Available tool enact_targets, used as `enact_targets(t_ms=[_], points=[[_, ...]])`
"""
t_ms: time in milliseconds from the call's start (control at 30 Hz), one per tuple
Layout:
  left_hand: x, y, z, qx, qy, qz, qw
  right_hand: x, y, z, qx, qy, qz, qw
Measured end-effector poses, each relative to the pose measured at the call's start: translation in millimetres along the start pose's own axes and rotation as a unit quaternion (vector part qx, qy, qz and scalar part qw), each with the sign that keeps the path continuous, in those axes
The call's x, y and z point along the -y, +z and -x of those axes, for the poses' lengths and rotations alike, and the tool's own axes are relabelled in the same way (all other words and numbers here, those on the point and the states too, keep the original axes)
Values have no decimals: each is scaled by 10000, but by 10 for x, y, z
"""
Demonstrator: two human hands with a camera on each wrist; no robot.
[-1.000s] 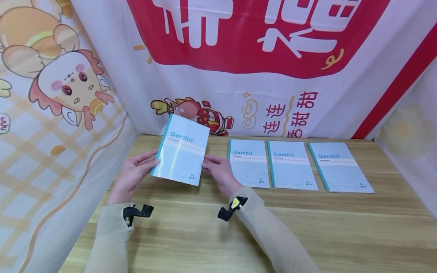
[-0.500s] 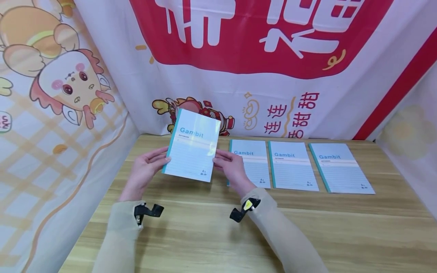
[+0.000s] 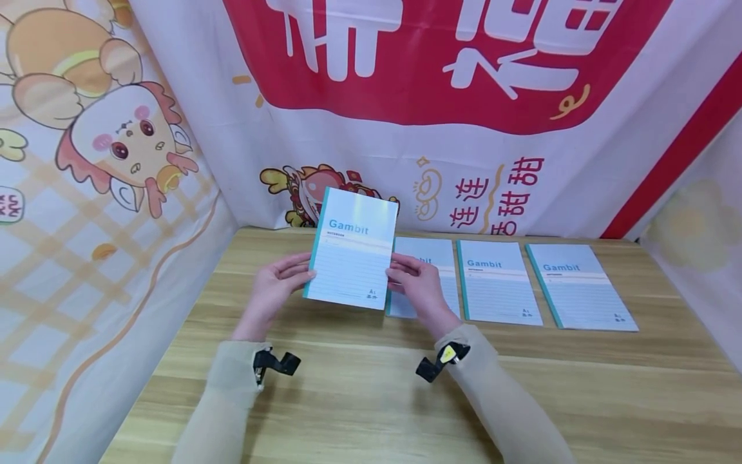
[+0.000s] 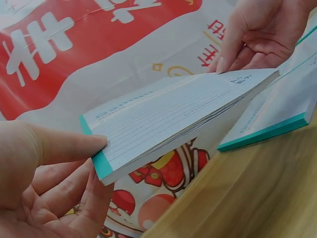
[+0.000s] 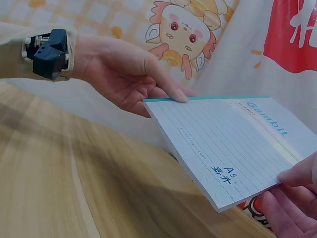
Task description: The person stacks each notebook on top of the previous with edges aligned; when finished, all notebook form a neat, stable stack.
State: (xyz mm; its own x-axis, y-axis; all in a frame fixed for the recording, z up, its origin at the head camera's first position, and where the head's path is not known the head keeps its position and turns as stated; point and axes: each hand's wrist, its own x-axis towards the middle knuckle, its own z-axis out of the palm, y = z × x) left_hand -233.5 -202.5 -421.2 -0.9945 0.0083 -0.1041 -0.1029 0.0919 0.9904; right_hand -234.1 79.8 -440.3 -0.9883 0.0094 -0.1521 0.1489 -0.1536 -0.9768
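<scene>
A pale blue notebook [image 3: 353, 250] [image 4: 168, 119] [image 5: 233, 144] marked "Gambit", with a teal spine, is held up above the wooden table [image 3: 359, 399]. My left hand [image 3: 281, 283] [image 4: 44, 173] [image 5: 129, 74] pinches its spine edge, thumb on the cover. My right hand [image 3: 420, 287] [image 4: 262, 34] [image 5: 292, 198] pinches the opposite edge. Under the right hand lies another notebook [image 3: 426, 251] [image 4: 277, 114] of the same kind, partly hidden by the held one.
Two more notebooks [image 3: 498, 280] [image 3: 580, 287] lie flat in a row to the right. Printed cloth banners [image 3: 406, 96] close in the table at the back and on both sides. Bare wood stretches toward the front edge.
Both hands have carried the held notebook to the right, so it now overlaps the leftmost notebook lying on the table.
</scene>
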Motion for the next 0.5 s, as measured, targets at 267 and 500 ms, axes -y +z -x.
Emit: enact_targets(t_ms=[267,500], points=[[46,284,6,153,-90,132,9998,-25,-317,19,-159,-39,602,9981],[172,499,4,308,-56,54,9995,-19,-610,54,15,32,936,9956]])
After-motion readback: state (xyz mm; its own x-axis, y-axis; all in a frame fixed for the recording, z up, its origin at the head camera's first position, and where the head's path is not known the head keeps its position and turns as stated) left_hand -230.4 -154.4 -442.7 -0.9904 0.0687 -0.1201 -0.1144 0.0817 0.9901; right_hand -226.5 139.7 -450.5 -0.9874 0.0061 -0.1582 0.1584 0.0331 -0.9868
